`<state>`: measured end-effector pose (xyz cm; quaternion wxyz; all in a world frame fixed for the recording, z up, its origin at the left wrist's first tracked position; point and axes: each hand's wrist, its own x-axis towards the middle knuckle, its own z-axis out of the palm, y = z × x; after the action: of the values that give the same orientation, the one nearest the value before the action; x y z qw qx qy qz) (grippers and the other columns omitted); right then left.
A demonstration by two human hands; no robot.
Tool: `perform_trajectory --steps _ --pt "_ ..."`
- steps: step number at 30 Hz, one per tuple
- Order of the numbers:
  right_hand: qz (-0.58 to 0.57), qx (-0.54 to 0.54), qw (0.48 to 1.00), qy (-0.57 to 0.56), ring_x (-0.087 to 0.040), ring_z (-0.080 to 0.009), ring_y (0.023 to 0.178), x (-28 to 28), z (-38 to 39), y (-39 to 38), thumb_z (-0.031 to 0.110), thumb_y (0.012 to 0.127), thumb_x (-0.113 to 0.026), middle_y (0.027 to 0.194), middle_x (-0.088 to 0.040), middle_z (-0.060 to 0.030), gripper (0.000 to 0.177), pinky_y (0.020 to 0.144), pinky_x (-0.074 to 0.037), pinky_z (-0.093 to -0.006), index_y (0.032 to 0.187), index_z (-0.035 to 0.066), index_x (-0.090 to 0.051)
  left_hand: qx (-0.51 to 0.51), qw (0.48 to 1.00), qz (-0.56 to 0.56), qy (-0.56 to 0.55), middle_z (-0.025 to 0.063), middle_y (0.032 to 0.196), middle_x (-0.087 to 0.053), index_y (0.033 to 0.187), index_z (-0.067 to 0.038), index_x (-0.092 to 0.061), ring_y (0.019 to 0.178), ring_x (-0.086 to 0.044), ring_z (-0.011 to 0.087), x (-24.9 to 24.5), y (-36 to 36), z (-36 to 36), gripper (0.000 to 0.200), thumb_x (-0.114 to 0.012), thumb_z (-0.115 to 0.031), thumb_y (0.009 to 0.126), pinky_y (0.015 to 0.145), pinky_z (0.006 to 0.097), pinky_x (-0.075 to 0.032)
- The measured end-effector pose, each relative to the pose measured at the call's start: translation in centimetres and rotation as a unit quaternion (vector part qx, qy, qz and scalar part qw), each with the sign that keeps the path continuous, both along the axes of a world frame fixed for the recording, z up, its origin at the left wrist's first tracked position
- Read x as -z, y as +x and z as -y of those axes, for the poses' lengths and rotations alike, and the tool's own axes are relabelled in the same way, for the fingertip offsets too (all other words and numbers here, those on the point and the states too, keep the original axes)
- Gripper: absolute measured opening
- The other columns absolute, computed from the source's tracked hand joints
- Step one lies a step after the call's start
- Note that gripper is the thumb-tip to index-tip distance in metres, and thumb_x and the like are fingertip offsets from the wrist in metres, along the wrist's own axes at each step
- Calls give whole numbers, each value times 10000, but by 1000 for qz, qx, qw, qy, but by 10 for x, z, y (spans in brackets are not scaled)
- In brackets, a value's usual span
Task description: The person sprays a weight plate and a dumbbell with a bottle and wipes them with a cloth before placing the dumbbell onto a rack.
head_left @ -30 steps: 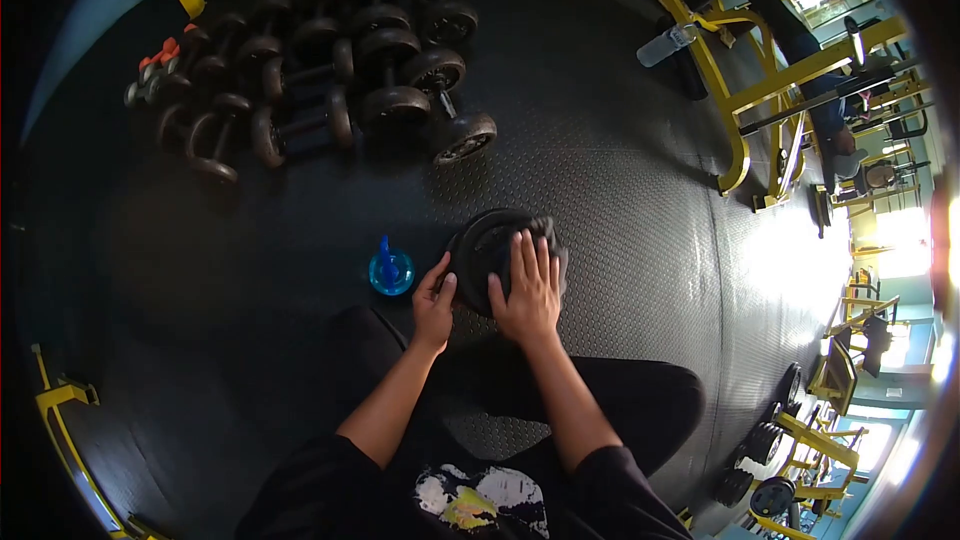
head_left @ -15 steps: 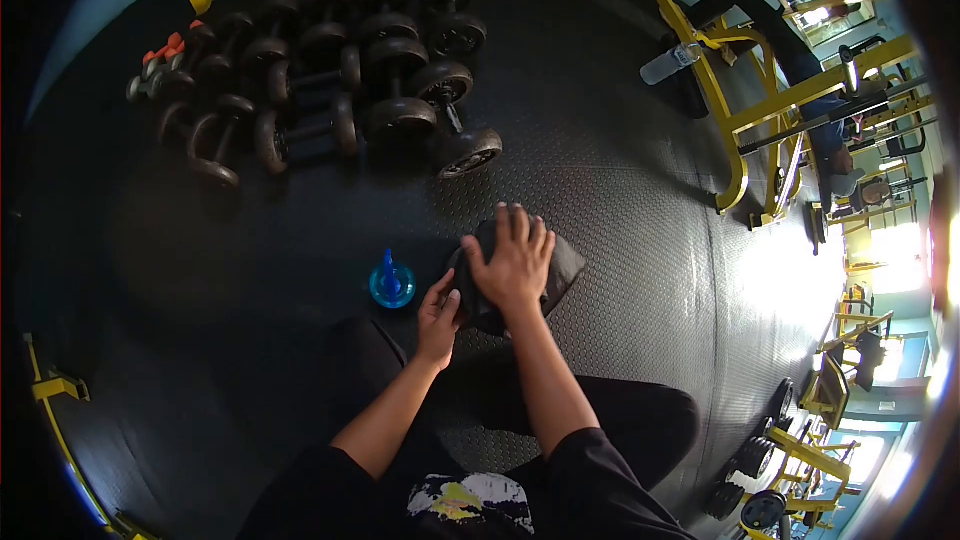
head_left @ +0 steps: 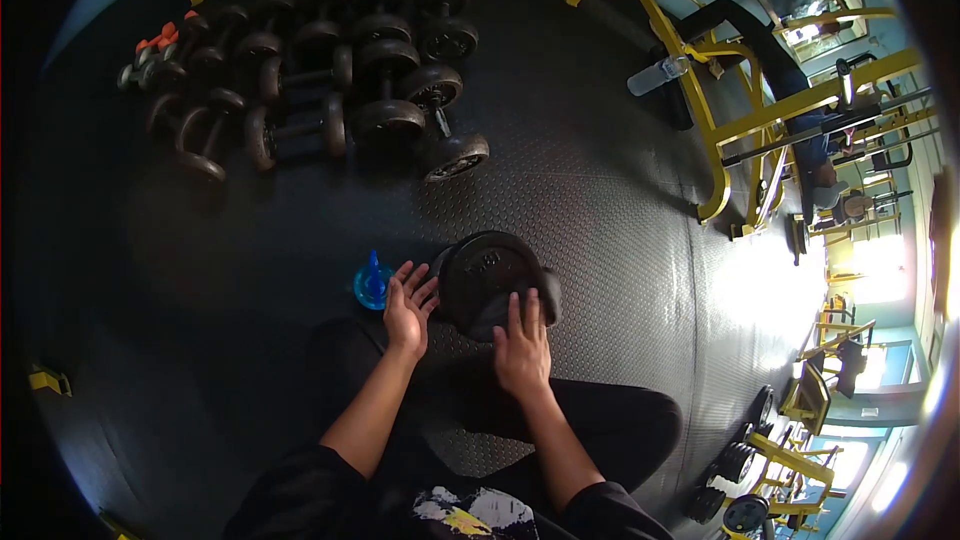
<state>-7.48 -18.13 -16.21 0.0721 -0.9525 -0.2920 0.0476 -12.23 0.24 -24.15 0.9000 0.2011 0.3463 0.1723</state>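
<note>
In front of my crossed legs a dark round weight (head_left: pixel 485 270), apparently a dumbbell standing on end, shows its flat face with raised markings. A dark cloth (head_left: pixel 550 305) is bunched over its lower right edge. My right hand (head_left: pixel 523 348) presses this cloth against the weight, fingers extended over it. Left of the weight, my left hand (head_left: pixel 408 318) is open, palm turned toward it and fingers apart, holding nothing. Just beyond the left fingers stands a blue spray bottle (head_left: pixel 373 282) on the black textured floor (head_left: pixel 600 270).
Rows of dumbbells (head_left: pixel 390 115) lie on the floor ahead to the left. A yellow-framed machine (head_left: pixel 710 140) stands at the right, with a clear water bottle (head_left: pixel 657 76) beside it. A person (head_left: pixel 822 175) is farther off at the right. Weight plates (head_left: pixel 745 512) sit at lower right.
My right hand has slid with the cloth toward the weight's lower right edge, uncovering its top face. My left hand has come away from the cloth and opened to the left.
</note>
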Motion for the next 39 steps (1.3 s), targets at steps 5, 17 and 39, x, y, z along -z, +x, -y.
perform_trajectory --steps 5,17,39 --pt "-98 163 957 219 -433 -442 1339 40 13 65 362 1022 -473 1450 -436 -277 637 1130 -323 -469 1509 3 -273 22 998 -44 47 84 1349 -538 1397 -127 -436 1091 -561 216 3 2 1 519 -316 -499 1055 909 385 -443" --pt "-224 -13 970 -98 -652 -347 1082 -9 -141 150 507 889 -536 1043 -709 -190 496 983 -464 -418 1079 96 -740 44 995 -86 29 68 1202 -640 1293 -76 -548 936 -593 129 4 2 -1 575 -291 -531 1054 801 296 -477" --pt "-101 382 855 337 -587 -344 1124 47 -33 43 445 1011 -508 1215 -593 -238 534 963 -455 -422 1307 1 -482 74 981 -41 172 89 1179 -639 1125 -38 -601 974 -616 133 5 3 2 428 -383 -402 1065 811 308 -511"
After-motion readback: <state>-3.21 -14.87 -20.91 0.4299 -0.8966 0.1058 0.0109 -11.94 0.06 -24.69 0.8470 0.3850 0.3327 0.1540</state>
